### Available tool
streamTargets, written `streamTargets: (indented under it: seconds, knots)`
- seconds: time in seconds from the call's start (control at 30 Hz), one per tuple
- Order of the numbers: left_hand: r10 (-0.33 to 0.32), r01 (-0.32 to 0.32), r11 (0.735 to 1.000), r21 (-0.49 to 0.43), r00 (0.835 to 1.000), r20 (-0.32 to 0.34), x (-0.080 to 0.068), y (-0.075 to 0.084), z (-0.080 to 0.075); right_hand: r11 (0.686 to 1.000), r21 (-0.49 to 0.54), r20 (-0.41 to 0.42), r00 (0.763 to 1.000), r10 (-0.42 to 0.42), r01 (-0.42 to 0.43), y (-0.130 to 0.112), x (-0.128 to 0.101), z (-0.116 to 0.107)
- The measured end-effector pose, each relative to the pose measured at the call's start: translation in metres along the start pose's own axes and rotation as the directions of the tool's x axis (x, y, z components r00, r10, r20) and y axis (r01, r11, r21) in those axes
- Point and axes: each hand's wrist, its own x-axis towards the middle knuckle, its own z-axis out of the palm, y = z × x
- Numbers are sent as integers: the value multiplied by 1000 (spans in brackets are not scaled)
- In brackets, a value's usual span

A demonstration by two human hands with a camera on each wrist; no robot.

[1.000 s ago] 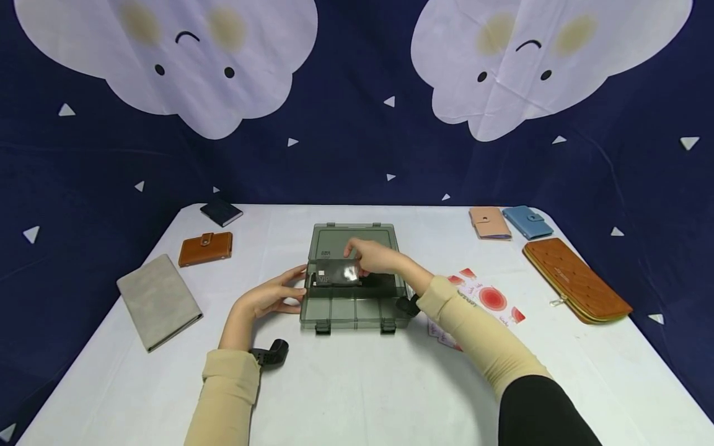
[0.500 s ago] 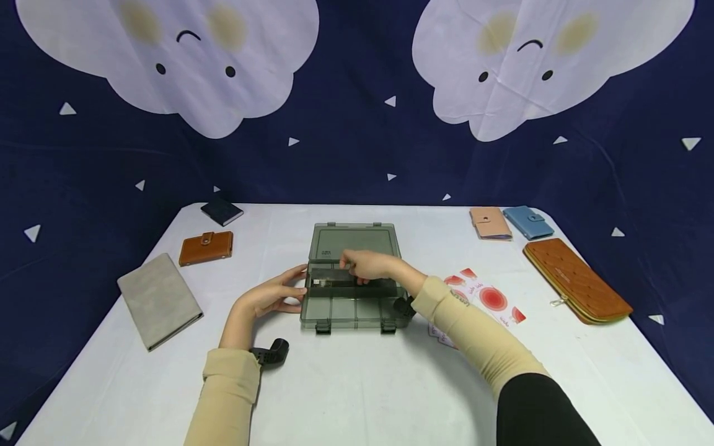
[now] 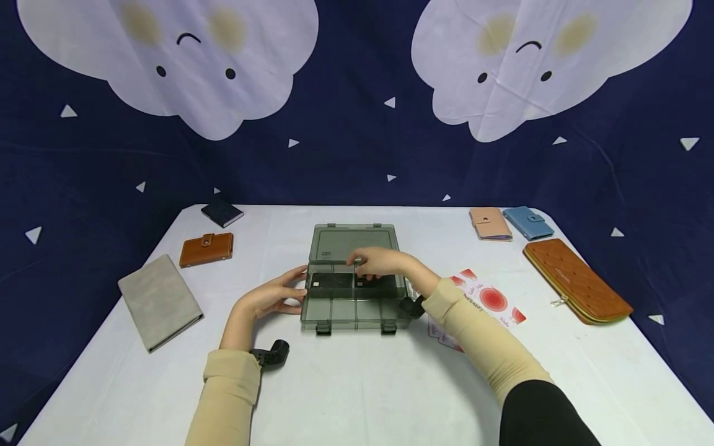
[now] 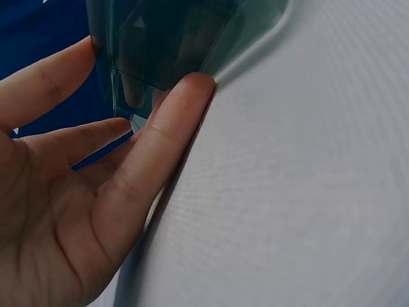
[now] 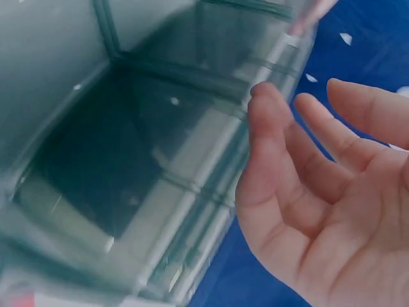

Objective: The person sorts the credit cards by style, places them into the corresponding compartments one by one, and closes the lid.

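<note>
A smoky grey see-through box (image 3: 348,310) lies open mid-table, its lid (image 3: 354,243) tilted back. A black card (image 3: 330,285) lies flat in its rear left compartment; in the right wrist view the card (image 5: 96,166) shows dark on the box floor. My right hand (image 3: 380,263) hovers over the rear of the box with relaxed fingers (image 5: 275,160) and holds nothing. My left hand (image 3: 273,297) rests on the table with straight fingers (image 4: 169,128) touching the box's left wall (image 4: 166,45).
On the left lie a grey notebook (image 3: 158,301), a brown wallet (image 3: 205,249) and a dark wallet (image 3: 222,212). On the right lie red-and-white cards (image 3: 492,300), a pink wallet (image 3: 489,223), a blue wallet (image 3: 527,222) and a long brown wallet (image 3: 574,280).
The right hand lowered the black card into the box's rear compartment, let it go and drew slightly to the right. The left hand has stayed on the box's side.
</note>
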Motion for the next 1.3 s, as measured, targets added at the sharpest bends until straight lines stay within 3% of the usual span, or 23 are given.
streamTargets:
  seconds: [0.2, 0.43, 0.73, 0.9, 1.03, 1.3]
  knots:
    - [-6, 6, 1000, 5, 1000, -7, 1, 0, 1, 994, 92, -92, 995, -47, 55, 22, -26, -20]
    - [-8, 8, 1000, 10, 1000, -21, -1, 1, 1, 993, 113, -205, 978, -22, 46, 55, -57, -36]
    - [-12, 12, 1000, 22, 1000, -21, -1, 2, 3, 995, 41, -230, 968, 100, -93, 91, -79, -30]
    - [-6, 7, 1000, 23, 1000, -14, -1, 0, 2, 984, -78, -212, 967, 140, -160, 98, -86, -25]
    - [-7, 7, 1000, 25, 1000, -19, -1, 0, 2, 958, -173, -211, 959, 189, -227, 99, -88, -23]
    - [-4, 4, 1000, 8, 1000, -14, -1, 1, 2, 932, -99, -194, 926, 325, -348, 101, -87, -19]
